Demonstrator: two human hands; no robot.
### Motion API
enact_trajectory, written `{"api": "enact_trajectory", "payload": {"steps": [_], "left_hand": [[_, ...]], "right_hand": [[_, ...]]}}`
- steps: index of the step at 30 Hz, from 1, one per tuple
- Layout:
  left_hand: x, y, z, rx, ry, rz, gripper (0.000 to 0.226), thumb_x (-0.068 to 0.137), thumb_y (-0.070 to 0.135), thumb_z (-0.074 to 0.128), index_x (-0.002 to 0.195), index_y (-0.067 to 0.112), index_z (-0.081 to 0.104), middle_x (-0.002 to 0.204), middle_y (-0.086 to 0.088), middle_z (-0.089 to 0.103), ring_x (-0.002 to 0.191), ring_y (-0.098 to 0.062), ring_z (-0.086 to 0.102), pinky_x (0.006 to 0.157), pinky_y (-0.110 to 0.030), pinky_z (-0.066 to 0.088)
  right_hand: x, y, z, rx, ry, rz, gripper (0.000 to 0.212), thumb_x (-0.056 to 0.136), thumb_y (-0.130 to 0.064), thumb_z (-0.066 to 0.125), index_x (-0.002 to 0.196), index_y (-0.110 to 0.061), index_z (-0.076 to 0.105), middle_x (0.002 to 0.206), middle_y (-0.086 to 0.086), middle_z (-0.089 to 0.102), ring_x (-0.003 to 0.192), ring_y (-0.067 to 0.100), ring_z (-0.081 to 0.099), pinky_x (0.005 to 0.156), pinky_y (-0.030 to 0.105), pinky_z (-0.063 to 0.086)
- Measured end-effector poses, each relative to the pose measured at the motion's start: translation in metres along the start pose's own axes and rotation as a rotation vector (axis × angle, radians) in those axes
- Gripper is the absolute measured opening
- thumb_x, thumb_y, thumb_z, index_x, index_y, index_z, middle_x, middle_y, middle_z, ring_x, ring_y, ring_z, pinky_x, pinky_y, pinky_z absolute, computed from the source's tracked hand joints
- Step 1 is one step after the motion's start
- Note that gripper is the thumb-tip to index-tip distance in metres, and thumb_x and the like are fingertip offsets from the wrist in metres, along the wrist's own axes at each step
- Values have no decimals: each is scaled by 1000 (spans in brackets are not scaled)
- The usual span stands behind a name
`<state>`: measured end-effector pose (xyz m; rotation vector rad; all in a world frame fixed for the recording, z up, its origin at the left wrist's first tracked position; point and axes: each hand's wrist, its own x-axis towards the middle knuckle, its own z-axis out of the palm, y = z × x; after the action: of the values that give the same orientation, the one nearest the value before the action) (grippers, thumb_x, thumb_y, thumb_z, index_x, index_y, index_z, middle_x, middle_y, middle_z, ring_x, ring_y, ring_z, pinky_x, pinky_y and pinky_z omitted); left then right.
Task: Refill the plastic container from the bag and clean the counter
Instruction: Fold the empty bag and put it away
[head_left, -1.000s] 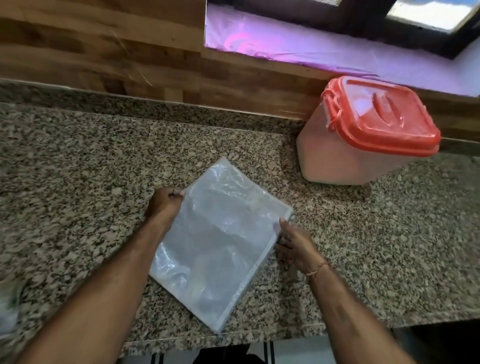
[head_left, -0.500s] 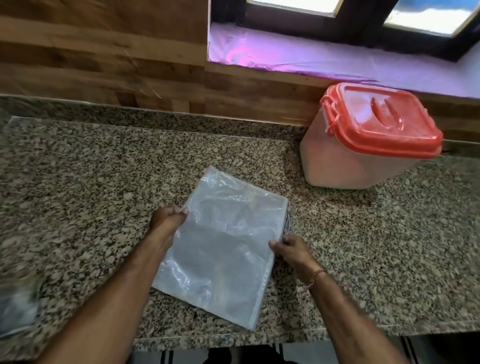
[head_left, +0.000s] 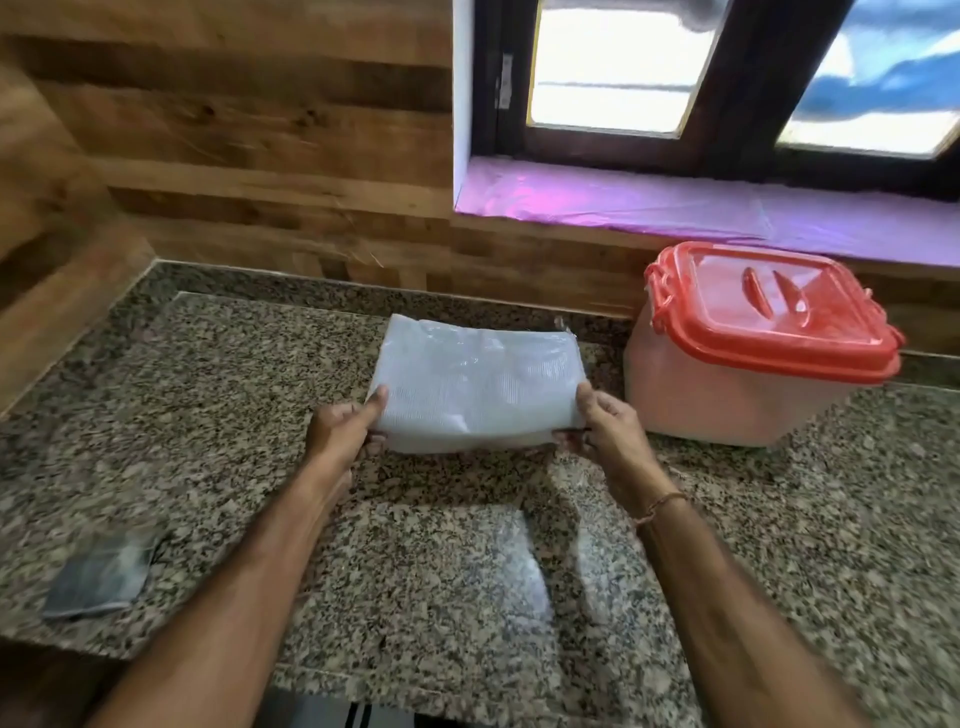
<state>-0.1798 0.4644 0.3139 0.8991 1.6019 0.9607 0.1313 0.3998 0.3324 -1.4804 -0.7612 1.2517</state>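
A flat, folded white woven plastic bag (head_left: 475, 382) is held up above the granite counter (head_left: 234, 415), near its middle. My left hand (head_left: 340, 434) pinches the bag's lower left corner, thumb on top. My right hand (head_left: 605, 428) pinches the lower right corner. To the right stands the translucent plastic container (head_left: 727, 400), closed under a red-orange latched lid (head_left: 769, 306).
A small dark folded cloth (head_left: 101, 574) lies near the counter's front left edge. Wood-panelled walls run along the back and the left. A window sill with purple film (head_left: 675, 205) sits above the container. The counter's front edge runs along the bottom of the view.
The bag lay flat on the counter with a hand at each side; now it is folded shorter and lifted off the surface, held farther back. The view has tilted up.
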Motion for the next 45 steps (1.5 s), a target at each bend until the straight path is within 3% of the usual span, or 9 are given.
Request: {"api": "enact_trajectory", "payload": {"steps": [12,15,17,20,25,31,37,41,45], "left_hand": [[-117,-165,-15,757,15,-147,53,75,63,75,88,13,68,91,-9,73,79,-27,69,72,-36,56],[-123,-161,4,1069,87,181,98,79,51,80,157,21,30,162,-15,29,140,-35,40,107,-53,46],[-114,-155,16,1219,-83,286,120,78,66,73,164,30,-2,172,-9,-9,157,-36,2,122,-57,19],[-100,-153,28,1354,-293,186,120,74,86,55,161,38,-12,171,-5,-20,158,-35,-10,124,-62,7],[-118,-156,51,1416,-210,116,124,62,100,39,162,39,-1,168,-16,6,151,-40,15,119,-63,13],[-155,-162,72,1283,-144,129,110,65,86,63,152,31,25,146,-7,39,134,-28,38,110,-51,29],[-103,-138,53,375,-196,-261,101,63,85,70,140,23,49,137,-6,61,118,-29,63,97,-52,56],[-103,-98,53,28,-269,-315,30,92,29,74,110,5,72,107,-16,78,86,-25,77,73,-37,63],[-98,-99,48,95,-252,-181,14,87,18,80,98,9,78,92,-6,81,84,-25,79,75,-37,63]], "right_hand": [[-52,152,-64,-600,-93,156,43,91,-33,73,59,-21,47,56,-1,43,55,16,41,57,30,29],[-54,145,-69,-751,-131,81,41,92,-26,72,62,-16,46,60,4,42,54,16,40,48,29,26],[-52,145,-73,-790,-127,75,43,92,-25,73,61,-16,45,60,3,43,56,16,41,50,30,26],[-50,151,-77,-501,2,165,24,90,-25,77,81,-16,56,82,4,60,76,21,59,64,32,46],[-72,158,-54,111,-72,442,34,95,-18,72,120,3,65,107,16,71,95,32,67,72,35,59],[-79,156,-27,-38,-39,379,26,96,-18,70,116,-2,71,113,15,77,101,35,75,93,56,59],[-80,117,-31,20,-249,289,24,99,-8,62,120,2,68,117,17,76,102,30,76,83,42,64],[-81,103,-29,-2,-291,278,24,100,-13,63,118,3,68,111,13,78,94,24,77,72,31,62],[-75,96,-29,-191,-188,247,27,103,-26,59,97,-2,70,99,9,78,83,18,75,64,24,57]]}}
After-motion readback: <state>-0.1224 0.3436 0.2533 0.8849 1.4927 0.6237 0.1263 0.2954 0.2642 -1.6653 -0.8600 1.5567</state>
